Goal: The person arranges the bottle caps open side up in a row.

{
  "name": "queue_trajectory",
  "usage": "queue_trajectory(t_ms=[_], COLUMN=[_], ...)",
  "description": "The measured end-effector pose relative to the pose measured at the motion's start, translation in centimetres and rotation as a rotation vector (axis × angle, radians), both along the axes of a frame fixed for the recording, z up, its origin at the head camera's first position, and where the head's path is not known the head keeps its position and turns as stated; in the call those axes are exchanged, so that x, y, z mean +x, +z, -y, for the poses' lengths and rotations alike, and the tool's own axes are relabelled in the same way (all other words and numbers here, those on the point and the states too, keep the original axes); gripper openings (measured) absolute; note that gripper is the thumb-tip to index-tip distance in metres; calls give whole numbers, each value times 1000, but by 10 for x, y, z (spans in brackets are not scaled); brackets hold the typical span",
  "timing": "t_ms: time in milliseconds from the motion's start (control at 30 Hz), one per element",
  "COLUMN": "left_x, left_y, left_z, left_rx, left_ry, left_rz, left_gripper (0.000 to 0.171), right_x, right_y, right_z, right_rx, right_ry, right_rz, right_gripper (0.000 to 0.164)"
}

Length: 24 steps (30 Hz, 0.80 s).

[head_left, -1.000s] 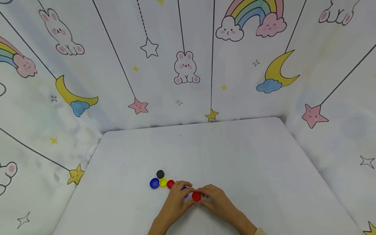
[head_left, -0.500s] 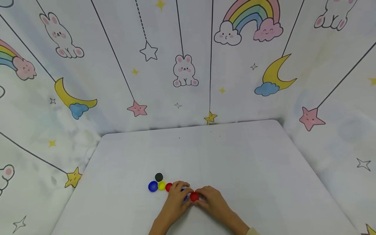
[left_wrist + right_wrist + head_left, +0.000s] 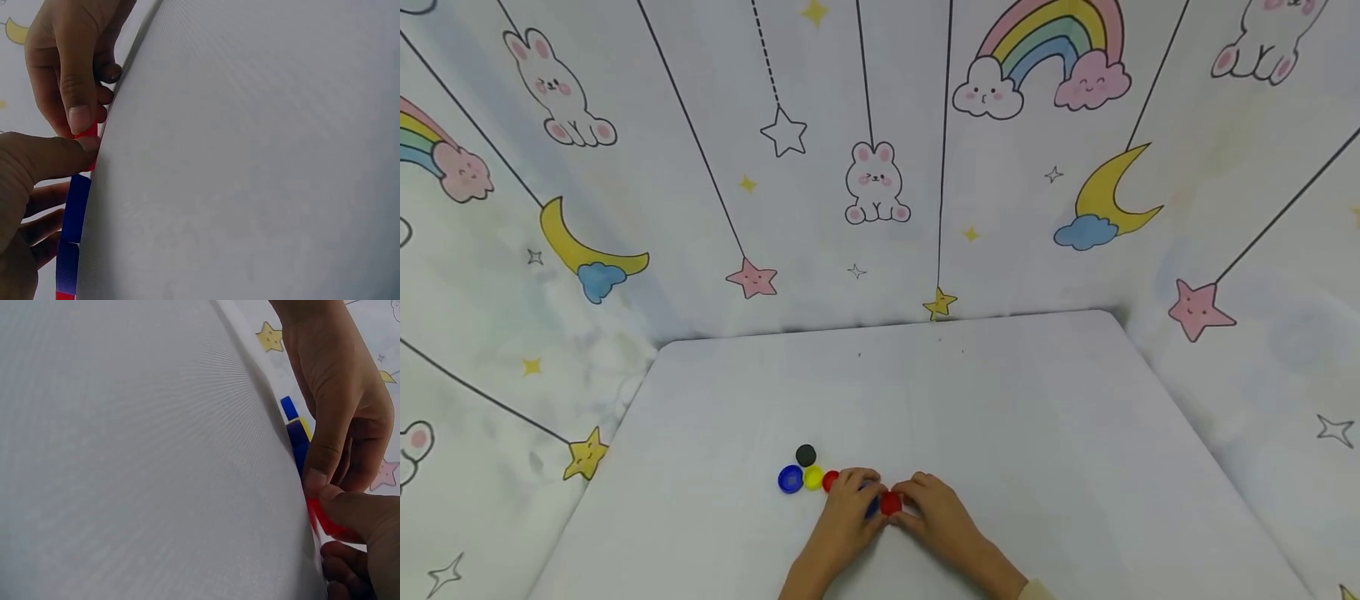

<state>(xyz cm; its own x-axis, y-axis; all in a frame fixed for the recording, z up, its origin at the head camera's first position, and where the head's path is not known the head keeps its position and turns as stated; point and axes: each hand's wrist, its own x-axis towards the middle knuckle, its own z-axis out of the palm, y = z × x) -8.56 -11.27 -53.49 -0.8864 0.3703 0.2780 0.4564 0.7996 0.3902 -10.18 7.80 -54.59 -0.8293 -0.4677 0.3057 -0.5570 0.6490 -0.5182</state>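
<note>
A red bottle cap point(image 3: 891, 504) lies on the white tabletop between my two hands. My right hand point(image 3: 942, 515) pinches it from the right with thumb and index finger. From the left, my left hand point(image 3: 847, 518) holds the same cap, its thumb and index fingertips at the cap's edge. Under the left hand a blue cap point(image 3: 870, 505) is partly hidden. The left wrist view shows two blue caps side by side, the nearer one point(image 3: 76, 209) close to the red cap, the other point(image 3: 67, 269) beyond it.
Left of the hands, another red cap point(image 3: 831, 481), a yellow cap point(image 3: 813, 477) and a blue cap point(image 3: 791, 479) continue the row. A black cap point(image 3: 806, 455) sits just behind them. Patterned cloth walls point(image 3: 820, 225) enclose the table point(image 3: 1000, 400).
Both hands stay on the red cap, which has moved slightly left, closer to the blue cap under the left hand. The right hand has shifted left with it.
</note>
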Motion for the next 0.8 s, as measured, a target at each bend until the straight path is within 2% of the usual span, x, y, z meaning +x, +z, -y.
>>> queue_trajectory(t_ms=[167, 367, 533, 633, 800], left_x=[-1, 2, 2, 2, -7], left_y=[-3, -2, 0, 1, 5], left_z=[4, 7, 6, 8, 19], left_rx=[-14, -11, -27, -16, 66], left_ry=[21, 26, 48, 67, 105], left_rz=[-10, -32, 0, -2, -94], left_gripper=[29, 29, 31, 36, 39], right_x=[-3, -2, -3, -5, -15], right_y=[-1, -2, -3, -4, 2], right_z=[6, 11, 10, 7, 1], right_rx=[60, 72, 68, 10, -144], right_ry=[-14, -38, -53, -40, -36], right_rz=[9, 25, 66, 104, 143], right_gripper=[31, 32, 39, 45, 41])
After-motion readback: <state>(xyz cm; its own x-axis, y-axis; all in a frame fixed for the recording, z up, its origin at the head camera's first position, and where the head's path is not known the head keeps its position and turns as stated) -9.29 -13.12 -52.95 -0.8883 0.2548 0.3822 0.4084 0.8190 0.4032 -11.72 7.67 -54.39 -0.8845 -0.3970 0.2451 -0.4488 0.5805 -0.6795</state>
